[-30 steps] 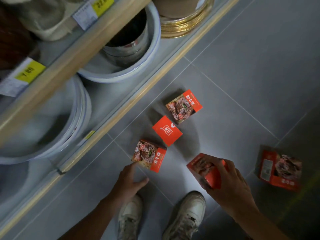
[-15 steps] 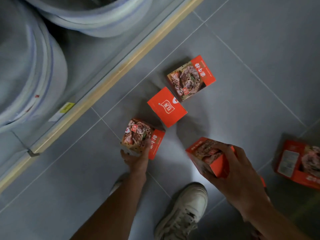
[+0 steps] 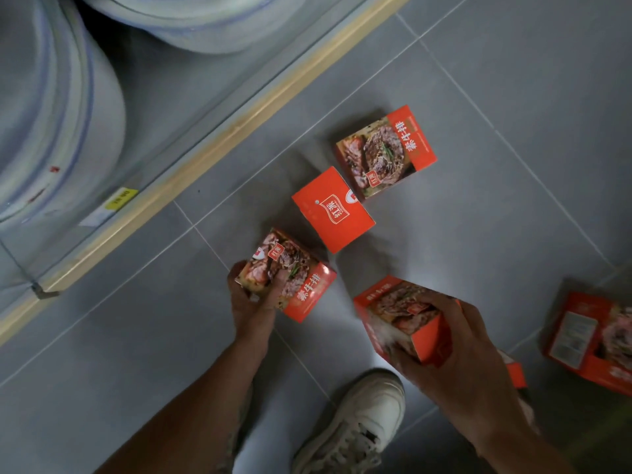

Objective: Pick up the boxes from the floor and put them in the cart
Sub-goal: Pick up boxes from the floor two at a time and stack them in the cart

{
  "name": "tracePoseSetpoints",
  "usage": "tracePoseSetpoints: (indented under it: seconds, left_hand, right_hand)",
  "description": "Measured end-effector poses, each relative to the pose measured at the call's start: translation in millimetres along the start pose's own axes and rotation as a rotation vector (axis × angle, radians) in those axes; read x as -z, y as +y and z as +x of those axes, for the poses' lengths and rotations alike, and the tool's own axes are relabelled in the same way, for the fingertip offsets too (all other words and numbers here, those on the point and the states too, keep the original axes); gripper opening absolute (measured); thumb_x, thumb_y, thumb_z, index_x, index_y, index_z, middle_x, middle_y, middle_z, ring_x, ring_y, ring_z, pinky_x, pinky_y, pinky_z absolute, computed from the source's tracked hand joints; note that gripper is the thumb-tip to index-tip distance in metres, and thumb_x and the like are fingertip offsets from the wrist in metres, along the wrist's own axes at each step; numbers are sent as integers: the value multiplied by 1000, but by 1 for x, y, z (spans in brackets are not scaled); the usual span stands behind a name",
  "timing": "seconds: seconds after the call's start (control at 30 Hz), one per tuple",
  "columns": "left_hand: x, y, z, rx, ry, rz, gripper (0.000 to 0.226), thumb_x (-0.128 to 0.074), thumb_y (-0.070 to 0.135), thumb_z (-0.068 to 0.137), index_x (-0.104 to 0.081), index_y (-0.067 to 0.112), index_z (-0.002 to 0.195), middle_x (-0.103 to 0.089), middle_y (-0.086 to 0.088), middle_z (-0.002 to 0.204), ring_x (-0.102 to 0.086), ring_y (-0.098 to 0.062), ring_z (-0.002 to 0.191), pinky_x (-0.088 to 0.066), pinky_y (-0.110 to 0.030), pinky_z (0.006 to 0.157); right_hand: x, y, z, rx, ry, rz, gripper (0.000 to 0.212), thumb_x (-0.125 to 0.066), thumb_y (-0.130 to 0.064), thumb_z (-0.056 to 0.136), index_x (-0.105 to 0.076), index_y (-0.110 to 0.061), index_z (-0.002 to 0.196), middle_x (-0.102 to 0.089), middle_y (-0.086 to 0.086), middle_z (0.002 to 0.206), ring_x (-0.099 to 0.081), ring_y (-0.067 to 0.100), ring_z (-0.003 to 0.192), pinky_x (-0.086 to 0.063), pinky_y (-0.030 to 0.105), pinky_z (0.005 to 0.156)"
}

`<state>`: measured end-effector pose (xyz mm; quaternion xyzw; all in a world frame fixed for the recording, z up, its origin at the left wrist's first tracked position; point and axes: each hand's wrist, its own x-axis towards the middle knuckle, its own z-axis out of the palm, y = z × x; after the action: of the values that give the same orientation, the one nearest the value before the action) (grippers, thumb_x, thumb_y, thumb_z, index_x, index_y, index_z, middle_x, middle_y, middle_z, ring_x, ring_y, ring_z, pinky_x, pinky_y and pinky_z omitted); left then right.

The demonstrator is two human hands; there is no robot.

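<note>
Left hand (image 3: pixel 253 302): our forearm reaches up from the near edge, wrist bent, the grip curled round the near-left corner of a steak-print box (image 3: pixel 290 278). The thumb lies on the printed face and the fingers wrap the left side. We cannot tell whether this box is off the floor or resting on it.

Right hand (image 3: pixel 461 364): our arm comes in from the near right. The grip clamps a second box (image 3: pixel 400 319) from the right, fingertips over its printed top and thumb low on the orange side. This box is tilted and appears raised above the floor.

Boxes lying loose, three:
- a plain orange box (image 3: pixel 333 210) with a white logo, just beyond the left-hand box, touching or nearly touching the next;
- a face-up steak-print box (image 3: pixel 386 152), farthest from us, flat on the tiles;
- a box (image 3: pixel 591 340) at the right edge, partly cut off, showing a white label, well apart from the others.

An orange sliver (image 3: pixel 516 374) shows behind our right wrist; we cannot tell what it belongs to.

Floor (image 3: pixel 513 80): large grey tiles with pale grout lines running diagonally.

Shelf (image 3: pixel 212 148): a low unit on the left with a light wooden edge strip, carrying a yellow price tag (image 3: pixel 119 198) and large pale round basins (image 3: pixel 58 107).

One white sneaker (image 3: pixel 355 422) stands on the tiles at the near edge, between our arms.
</note>
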<state>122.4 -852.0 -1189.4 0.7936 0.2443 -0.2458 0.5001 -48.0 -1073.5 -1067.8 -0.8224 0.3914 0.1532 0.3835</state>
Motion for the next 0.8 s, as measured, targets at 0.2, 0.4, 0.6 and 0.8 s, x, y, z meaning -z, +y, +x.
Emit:
tracePoseSetpoints:
  seconds: [0.2,0.4,0.6,0.8]
  left_hand:
    - [0,20,-22,6,-2,-29,103,-98,35,39,-47,31,128,-66,-1,121,-69,-17,104,-57,-35,87]
    - [39,65,-69,-67,-68,50,87,-101,30,38,-55,37,111,-68,10,108,-68,4,85,-56,-20,71]
    - [115,172,-127,-181,-128,105,98,-99,41,34,-51,48,120,-65,2,122,-67,-20,107,-57,-49,89]
    - [190,310,-222,-345,-152,122,103,-98,52,40,-51,40,131,-58,-5,131,-63,-23,115,-55,-53,93]
  right_hand:
    - [6,-25,-19,43,42,2,89,-90,-51,56,-43,-44,132,-45,-15,128,-52,10,108,-52,30,79]
    - [50,-74,-62,55,9,-60,86,-82,-68,63,-40,-46,135,-40,-21,127,-47,3,108,-46,26,83]
    - [133,-148,-119,51,-60,-122,98,-61,-90,59,-28,-46,141,-41,-13,138,-55,16,118,-59,48,91]
    - [257,-248,-194,108,-29,-169,94,-72,-78,66,-34,-38,142,-45,-9,135,-59,19,115,-57,44,94]
